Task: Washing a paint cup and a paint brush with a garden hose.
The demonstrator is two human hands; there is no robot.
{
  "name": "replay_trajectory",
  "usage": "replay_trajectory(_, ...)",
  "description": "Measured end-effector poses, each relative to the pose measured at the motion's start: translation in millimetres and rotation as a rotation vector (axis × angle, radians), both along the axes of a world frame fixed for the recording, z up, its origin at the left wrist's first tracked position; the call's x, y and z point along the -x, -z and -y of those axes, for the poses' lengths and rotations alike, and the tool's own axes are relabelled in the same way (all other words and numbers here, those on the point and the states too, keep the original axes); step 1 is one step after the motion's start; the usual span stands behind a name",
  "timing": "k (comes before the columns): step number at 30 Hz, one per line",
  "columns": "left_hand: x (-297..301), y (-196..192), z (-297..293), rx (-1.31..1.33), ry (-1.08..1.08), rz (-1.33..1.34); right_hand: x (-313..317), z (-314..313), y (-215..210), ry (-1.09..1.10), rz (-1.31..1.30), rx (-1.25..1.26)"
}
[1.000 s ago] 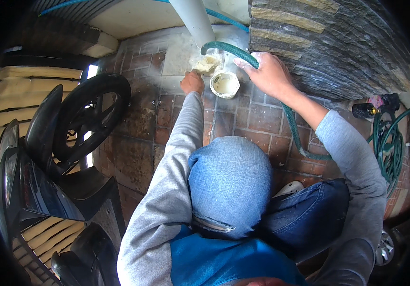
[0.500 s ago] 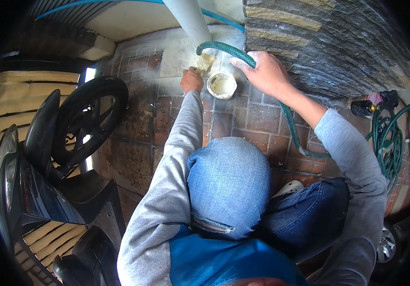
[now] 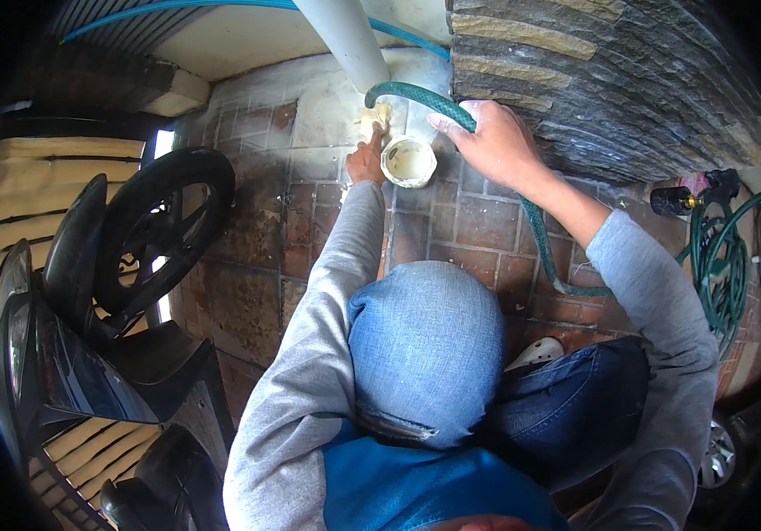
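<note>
My left hand (image 3: 365, 162) reaches to a crumpled pale yellow cloth or sponge (image 3: 378, 115) on the wet floor. Its index finger stretches over the cloth while the other fingers look curled at its near edge, partly hidden. Wrapped in my right hand (image 3: 499, 146) is a green hose (image 3: 416, 92), whose end bends down beside the foot of a white pipe (image 3: 345, 40). Between my hands stands a small whitish tub (image 3: 409, 162) with pale, cloudy liquid in it.
A stone-clad wall (image 3: 566, 80) rises at the right. The hose trails across brick paving (image 3: 485, 221) to a coil (image 3: 718, 257) at far right. At left is a motorcycle wheel (image 3: 166, 234) with dark bodywork. My bent knee (image 3: 425, 345) is close below the tub.
My left hand has shifted slightly right, nearer the tub, and its index finger now stretches onto the cloth. The cloth looks more bunched. My right hand still grips the hose in about the same place.
</note>
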State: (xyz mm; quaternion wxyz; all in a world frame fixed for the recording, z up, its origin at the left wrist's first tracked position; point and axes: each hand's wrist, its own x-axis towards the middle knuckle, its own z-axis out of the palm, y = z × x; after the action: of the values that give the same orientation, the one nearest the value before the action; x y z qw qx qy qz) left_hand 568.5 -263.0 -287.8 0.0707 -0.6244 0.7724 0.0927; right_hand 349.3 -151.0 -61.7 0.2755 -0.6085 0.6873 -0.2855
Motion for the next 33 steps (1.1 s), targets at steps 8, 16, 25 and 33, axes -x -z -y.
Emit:
replay_trajectory(8, -3.2, -4.4, 2.0, 0.029, -0.164, 0.269, -2.4, 0.4, 0.8, -0.03, 0.017, 0.006)
replay_trajectory(16, -7.2, 22.4, 24.6, 0.272, 0.366, -0.257, -3.3, 9.4, 15.3, -0.042, 0.004, 0.022)
replay_trajectory(25, 18.5, 18.8, 38.8, 0.279, 0.078, -0.095, 0.6, 8.8, 5.7, -0.016, 0.079, -0.088)
replay_trajectory(33, 31.0, -2.0, 45.9, 0.181, -0.212, -0.175, -0.3, 8.5, 3.1, -0.027, 0.098, -0.041)
